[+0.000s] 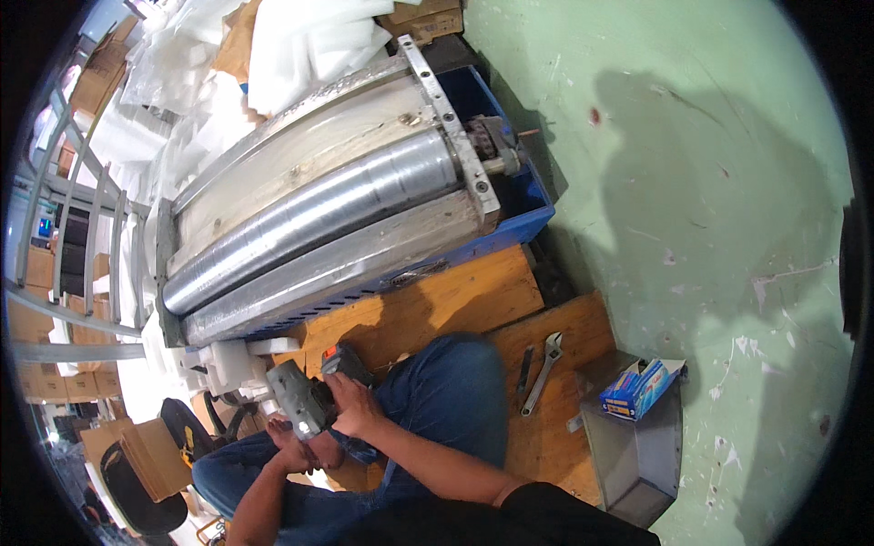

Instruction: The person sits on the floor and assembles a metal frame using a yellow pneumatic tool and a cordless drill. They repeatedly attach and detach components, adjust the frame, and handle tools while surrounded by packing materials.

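My right hand (356,407) is wrapped round the handle of a cordless drill-like power tool (299,399), which has a grey body. Its dark battery pack (349,364) with a red mark points away from me. Just below the tool's lower end is my left hand (289,448), its fingers curled; what they hold, if anything, is hidden. Both hands are over my lap, between my bent legs in blue jeans (455,391). Beyond them a long shiny metal roller (319,218) lies in a frame with a bolted end plate (452,132).
The roller frame rests on a blue crate (539,218). An adjustable wrench (543,373) and a thin dark tool (524,369) lie on wooden boards (446,296) at my right. Beside them, a blue box (637,389) sits on a metal bin (637,455). White foam (309,55) is piled behind.
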### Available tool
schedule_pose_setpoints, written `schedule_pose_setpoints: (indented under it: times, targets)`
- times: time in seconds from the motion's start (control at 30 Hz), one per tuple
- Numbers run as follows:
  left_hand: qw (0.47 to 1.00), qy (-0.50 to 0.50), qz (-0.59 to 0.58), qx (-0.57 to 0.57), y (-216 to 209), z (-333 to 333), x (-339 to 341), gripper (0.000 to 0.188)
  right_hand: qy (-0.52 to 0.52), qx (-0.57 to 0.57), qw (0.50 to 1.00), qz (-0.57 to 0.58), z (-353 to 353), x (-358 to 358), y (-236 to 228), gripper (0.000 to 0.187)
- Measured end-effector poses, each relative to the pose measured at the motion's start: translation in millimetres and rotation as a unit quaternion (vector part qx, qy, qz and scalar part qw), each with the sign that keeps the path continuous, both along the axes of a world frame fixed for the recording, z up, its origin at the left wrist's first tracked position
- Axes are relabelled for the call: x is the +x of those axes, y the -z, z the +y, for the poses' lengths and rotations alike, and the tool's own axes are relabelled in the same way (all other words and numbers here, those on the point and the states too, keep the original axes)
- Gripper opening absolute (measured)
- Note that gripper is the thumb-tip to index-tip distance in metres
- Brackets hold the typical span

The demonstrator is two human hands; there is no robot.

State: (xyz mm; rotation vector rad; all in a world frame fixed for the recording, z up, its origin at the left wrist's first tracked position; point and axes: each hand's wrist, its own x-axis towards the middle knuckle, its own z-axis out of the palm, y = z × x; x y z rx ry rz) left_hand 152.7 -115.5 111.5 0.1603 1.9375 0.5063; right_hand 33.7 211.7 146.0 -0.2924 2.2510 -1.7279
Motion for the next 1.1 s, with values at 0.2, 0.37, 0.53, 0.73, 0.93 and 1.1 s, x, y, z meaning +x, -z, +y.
schedule_pose_setpoints:
  times: [0.2, 0.37, 0.53, 0.73, 0.93, 1.1]
  targets:
    - [0.988, -0.142, -0.063, 0.003, -35, 29, -14, 0.024, -0.003, 0.002, 1.000, 0.006, 5, -2, -8, 0.087]
    - [0.987, -0.147, -0.067, 0.013, -16, 2, -7, 0.024, 0.006, 0.001, 1.000, 0.018, 0, -3, -9, 0.072]
    - [0.985, -0.147, -0.065, 0.059, -39, 35, -35, 0.022, 0.035, 0.099, 0.989, 0.101, 39, 17, -33, 0.062]
    - [0.993, -0.115, -0.027, 0.022, -31, 20, -16, 0.028, 0.336, 0.201, 0.891, 0.229, 164, 104, -71, 0.020]
    - [0.996, -0.064, -0.010, 0.063, -26, 8, -19, 0.031, 0.477, 0.342, 0.806, 0.079, 239, 246, 9, 0.020]
    - [0.981, 0.085, 0.155, 0.073, -44, 24, -43, 0.032, 0.510, 0.386, 0.768, -0.022, 282, 303, 22, 0.028]
